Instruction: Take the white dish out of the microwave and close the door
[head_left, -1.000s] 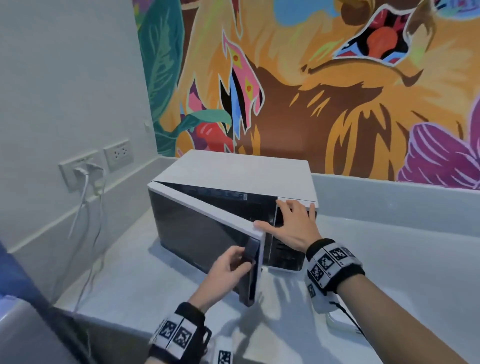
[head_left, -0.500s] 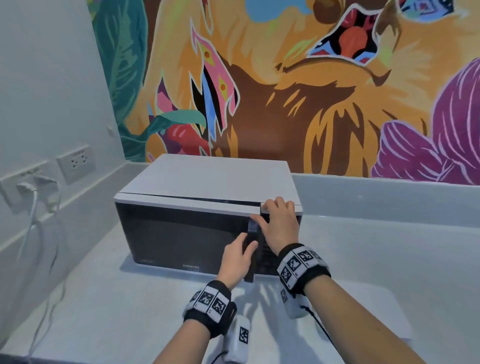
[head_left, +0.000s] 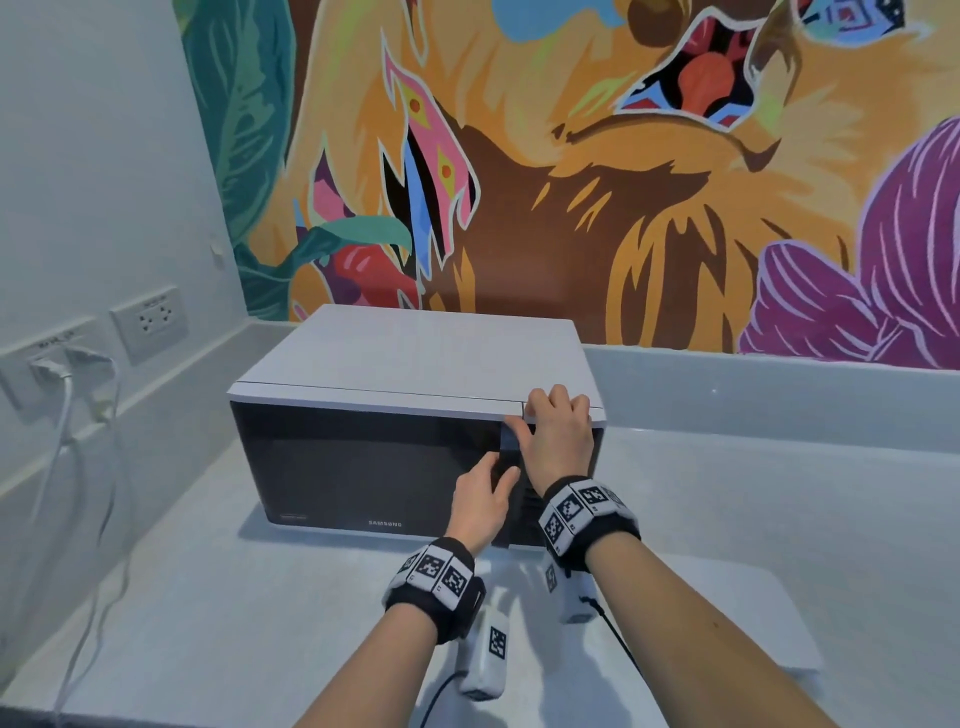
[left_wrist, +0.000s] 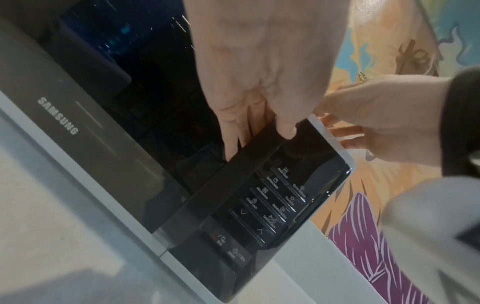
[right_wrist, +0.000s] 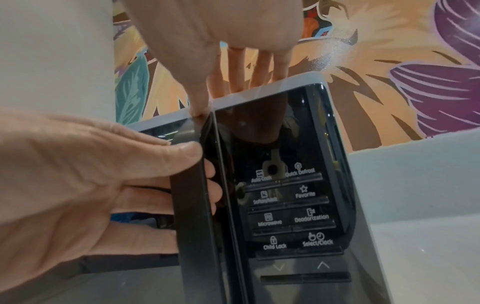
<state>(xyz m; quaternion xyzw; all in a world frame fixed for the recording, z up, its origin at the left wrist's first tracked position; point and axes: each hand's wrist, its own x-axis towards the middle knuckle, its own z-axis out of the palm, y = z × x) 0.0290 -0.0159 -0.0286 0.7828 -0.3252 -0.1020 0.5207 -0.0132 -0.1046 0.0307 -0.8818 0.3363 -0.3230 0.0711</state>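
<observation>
Since half a second ago the microwave (head_left: 415, 415) and both hands have shifted slightly right in the head view, and the door (head_left: 363, 462) that stood ajar a second ago now lies flush with the front. From the head view, both forearms reach up from the bottom edge; the left hand (head_left: 480, 501) curls its fingers around the dark upright handle (head_left: 509, 452), just left of frame centre. The right hand (head_left: 561, 441) drapes relaxed fingers over the top front corner, thumb touching the handle's upper end. The microwave's long axis runs left to right, its door facing the camera. The white dish cannot be made out anywhere.

From the left wrist, the left hand (left_wrist: 259, 67) hooks fingers behind the handle (left_wrist: 233, 174), which runs diagonally beside the button panel (left_wrist: 280, 201).

From the right wrist, the right hand (right_wrist: 213, 30) fills the top centre, fingers (right_wrist: 259, 70) straight over the top edge; the left hand (right_wrist: 91, 185) grips the handle (right_wrist: 192, 205) at lower left.
</observation>
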